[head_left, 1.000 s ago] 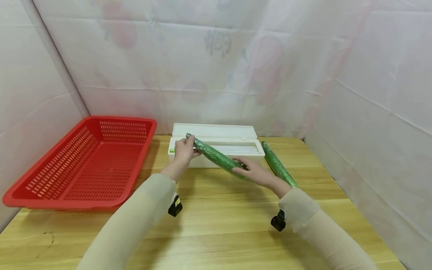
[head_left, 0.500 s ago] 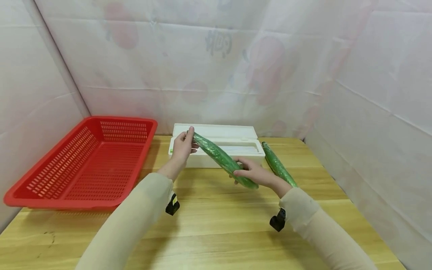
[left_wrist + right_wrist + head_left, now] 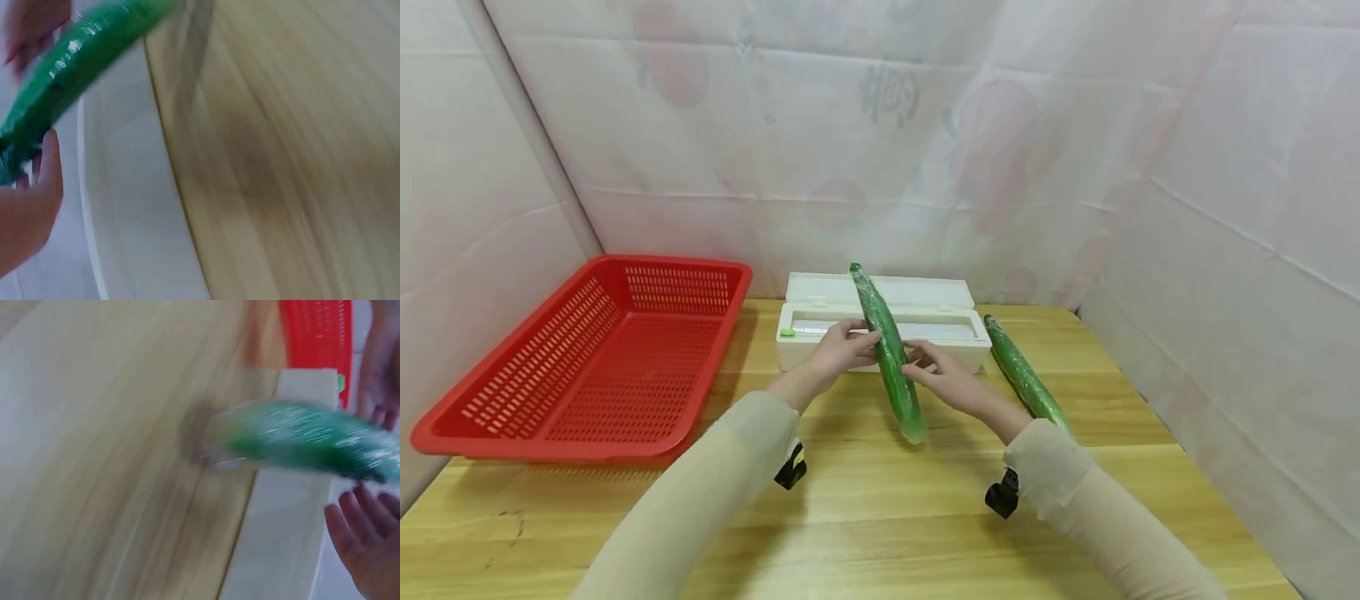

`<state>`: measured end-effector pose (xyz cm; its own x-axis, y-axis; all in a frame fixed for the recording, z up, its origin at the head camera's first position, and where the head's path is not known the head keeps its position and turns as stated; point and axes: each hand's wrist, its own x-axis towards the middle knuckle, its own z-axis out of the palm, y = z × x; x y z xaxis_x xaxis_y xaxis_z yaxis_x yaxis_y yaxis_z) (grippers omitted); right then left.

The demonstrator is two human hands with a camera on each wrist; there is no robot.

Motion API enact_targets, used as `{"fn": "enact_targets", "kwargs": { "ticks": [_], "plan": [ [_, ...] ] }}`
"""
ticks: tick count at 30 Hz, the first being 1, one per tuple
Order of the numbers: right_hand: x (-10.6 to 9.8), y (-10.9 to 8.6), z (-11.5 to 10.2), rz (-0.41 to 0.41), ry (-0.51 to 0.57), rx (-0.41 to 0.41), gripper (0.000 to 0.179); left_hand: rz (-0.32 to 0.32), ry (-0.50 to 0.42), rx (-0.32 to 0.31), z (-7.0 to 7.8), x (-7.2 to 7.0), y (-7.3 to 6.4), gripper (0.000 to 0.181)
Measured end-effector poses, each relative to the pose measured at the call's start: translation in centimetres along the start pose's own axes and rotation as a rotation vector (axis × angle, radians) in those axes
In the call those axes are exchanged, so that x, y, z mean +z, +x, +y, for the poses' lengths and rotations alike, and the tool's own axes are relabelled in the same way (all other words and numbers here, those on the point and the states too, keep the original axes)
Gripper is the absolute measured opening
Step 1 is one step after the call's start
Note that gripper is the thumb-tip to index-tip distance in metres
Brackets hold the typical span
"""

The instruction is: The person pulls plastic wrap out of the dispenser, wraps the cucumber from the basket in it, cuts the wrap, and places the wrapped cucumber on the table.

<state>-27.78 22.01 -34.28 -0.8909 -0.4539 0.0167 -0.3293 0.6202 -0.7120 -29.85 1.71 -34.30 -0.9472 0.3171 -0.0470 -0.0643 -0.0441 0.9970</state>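
A long cucumber (image 3: 891,367) in shiny clear film is held up in front of the white box, steeply tilted with its stem end at the top. My left hand (image 3: 842,348) grips it around its middle from the left side; in the left wrist view the thumb (image 3: 51,156) lies against the film. My right hand (image 3: 946,379) is at its right side, fingertips right at the cucumber. In the right wrist view those fingers (image 3: 359,519) are spread and loosely bent below the blurred cucumber. A second film-covered cucumber (image 3: 1026,375) lies on the table to the right.
The long white box (image 3: 951,354) stands at the back of the wooden table (image 3: 880,517), lid (image 3: 925,292) raised, with a green slider (image 3: 787,332) at its left end. A red plastic basket (image 3: 625,383) sits at the left. White curtains surround the table.
The held cucumber has swung from a slanted position to a steeper one. My left hand has moved from its stem end down to its middle, and my right hand has loosened from its lower part.
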Motion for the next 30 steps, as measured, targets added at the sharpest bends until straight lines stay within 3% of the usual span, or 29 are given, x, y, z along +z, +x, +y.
{"fn": "enact_targets", "kwargs": {
  "ticks": [6,9,12,14,18,21,23,26,30],
  "plan": [
    [0.6,0.6,-1.4,0.117,-0.038,0.075,0.057,0.121,-0.024,-0.025,-0.4,0.9,-0.1,0.050],
    [0.7,0.7,-1.6,0.142,0.023,0.094,0.055,0.132,-0.015,0.005,-0.6,1.1,-0.1,0.051],
    [0.5,0.6,-1.6,0.168,0.081,0.117,0.055,0.099,0.047,0.050,-0.7,1.1,-0.2,0.051],
    [0.4,0.6,-1.6,0.177,0.061,0.134,0.055,0.051,0.083,0.075,-0.7,1.2,-0.3,0.051],
    [0.3,0.6,-1.7,0.181,-0.095,0.160,0.062,-0.060,0.098,0.094,-0.6,1.8,-0.7,0.057],
    [0.3,0.6,-1.7,0.191,-0.177,0.155,0.067,-0.102,0.147,0.114,-0.6,2.3,-0.9,0.063],
    [0.2,0.6,-1.7,0.228,-0.201,0.143,0.068,-0.101,0.274,0.155,-0.8,2.3,-0.9,0.066],
    [-0.3,0.4,-1.6,0.298,-0.184,0.121,0.061,-0.077,0.582,0.248,-0.9,1.9,-0.9,0.064],
    [-1.6,-0.3,-1.0,0.339,-0.139,0.143,0.053,0.010,0.976,0.373,-1.2,0.8,-1.0,0.059]
  ]
}}
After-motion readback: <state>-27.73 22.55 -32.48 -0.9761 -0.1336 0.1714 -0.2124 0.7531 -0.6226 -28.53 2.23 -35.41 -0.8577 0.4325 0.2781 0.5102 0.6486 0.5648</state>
